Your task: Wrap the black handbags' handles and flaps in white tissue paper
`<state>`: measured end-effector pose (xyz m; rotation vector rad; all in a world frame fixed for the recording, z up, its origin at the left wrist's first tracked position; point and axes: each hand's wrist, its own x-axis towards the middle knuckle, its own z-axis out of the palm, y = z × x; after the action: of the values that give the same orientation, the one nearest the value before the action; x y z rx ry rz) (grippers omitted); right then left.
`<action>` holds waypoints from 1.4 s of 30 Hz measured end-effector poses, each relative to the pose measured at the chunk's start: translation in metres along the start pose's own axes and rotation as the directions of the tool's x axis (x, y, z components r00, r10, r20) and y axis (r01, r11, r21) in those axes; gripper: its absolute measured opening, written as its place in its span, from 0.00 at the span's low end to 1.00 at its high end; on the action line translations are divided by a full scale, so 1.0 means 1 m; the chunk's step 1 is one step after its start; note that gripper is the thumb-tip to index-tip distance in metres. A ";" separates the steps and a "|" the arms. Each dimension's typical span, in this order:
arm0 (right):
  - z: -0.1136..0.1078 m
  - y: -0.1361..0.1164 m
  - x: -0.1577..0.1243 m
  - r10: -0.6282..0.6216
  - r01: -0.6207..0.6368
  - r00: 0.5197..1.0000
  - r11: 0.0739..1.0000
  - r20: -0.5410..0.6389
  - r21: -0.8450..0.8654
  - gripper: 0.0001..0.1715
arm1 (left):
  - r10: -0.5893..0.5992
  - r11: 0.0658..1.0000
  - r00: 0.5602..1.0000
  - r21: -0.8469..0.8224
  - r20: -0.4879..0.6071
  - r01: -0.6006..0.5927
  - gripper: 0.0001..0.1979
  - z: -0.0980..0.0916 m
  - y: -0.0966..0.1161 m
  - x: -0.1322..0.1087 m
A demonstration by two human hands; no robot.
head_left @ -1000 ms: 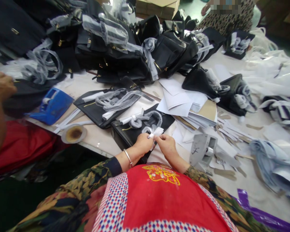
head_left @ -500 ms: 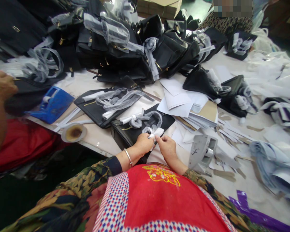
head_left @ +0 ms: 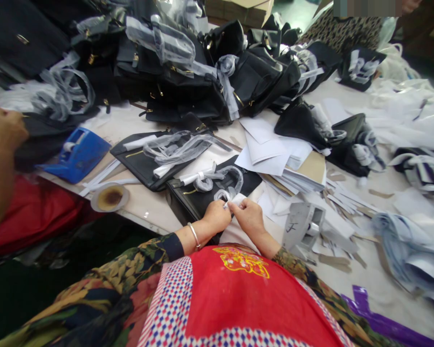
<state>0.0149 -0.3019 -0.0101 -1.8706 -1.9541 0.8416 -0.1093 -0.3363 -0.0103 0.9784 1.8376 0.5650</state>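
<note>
A black handbag (head_left: 184, 205) with a gold zip lies at the table edge in front of me. On it rests its strap (head_left: 235, 178), coiled and wrapped in clear plastic. Over the bag's near right side, my left hand (head_left: 217, 216) is closed, pinching a white wrapping strip (head_left: 237, 198) around the strap's end. My right hand (head_left: 249, 217) meets it there, thumb and fingers closed on the same white strip. The fingertips of both hands nearly touch. Exactly how the strip is folded between them is too small to make out.
A second black bag (head_left: 144, 161) lies beyond. Left are a blue tape dispenser (head_left: 81, 154), a tape roll (head_left: 109, 198) and another person's hand (head_left: 3, 127). A grey dispenser (head_left: 304, 226) and paper stack (head_left: 275, 149) stand right. Piled bags (head_left: 177, 96) fill the back.
My right hand has shifted slightly left and up, over the white strip, closer to my left hand. The bag has stayed in place. The person at the back right has moved a little.
</note>
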 end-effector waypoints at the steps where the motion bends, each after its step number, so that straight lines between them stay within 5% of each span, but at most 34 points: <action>1: -0.001 0.000 0.000 -0.028 0.028 1.000 0.999 0.005 -0.038 0.25 | 0.014 0.998 1.000 0.056 0.006 -0.014 0.08 -0.001 0.001 0.000; 6: -0.008 0.002 0.003 -0.152 0.160 0.987 0.967 0.052 -0.199 0.24 | 0.052 0.976 0.998 0.209 0.031 -0.057 0.07 -0.003 0.004 -0.002; 13: -0.007 -0.006 0.005 -0.083 0.100 0.992 0.976 0.094 -0.194 0.21 | 0.138 0.982 0.990 0.130 0.004 -0.137 0.04 0.000 0.002 -0.003; 18: -0.010 -0.003 0.000 -0.025 0.017 0.995 0.996 0.102 0.084 0.21 | 0.058 0.993 0.997 0.100 0.041 -0.062 0.07 -0.003 0.004 -0.002; 23: -0.017 0.009 -0.009 0.170 -0.285 0.947 0.838 0.274 0.465 0.15 | -0.093 0.991 0.991 -0.086 0.095 0.102 0.07 -0.005 0.009 -0.004; 34: -0.002 0.023 -0.026 0.271 -0.442 0.895 0.647 0.355 0.621 0.15 | -0.170 0.953 0.974 -0.227 0.153 0.202 0.06 -0.003 0.008 -0.002; 42: 0.009 0.021 -0.033 0.299 -0.474 0.880 0.605 0.370 0.640 0.14 | -0.215 0.879 0.944 -0.372 0.249 0.298 0.06 -0.006 0.013 -0.005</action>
<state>0.0297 -0.3364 -0.0239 -1.7304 -1.0007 1.7233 -0.1084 -0.3323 0.0043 0.4799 1.5524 0.6258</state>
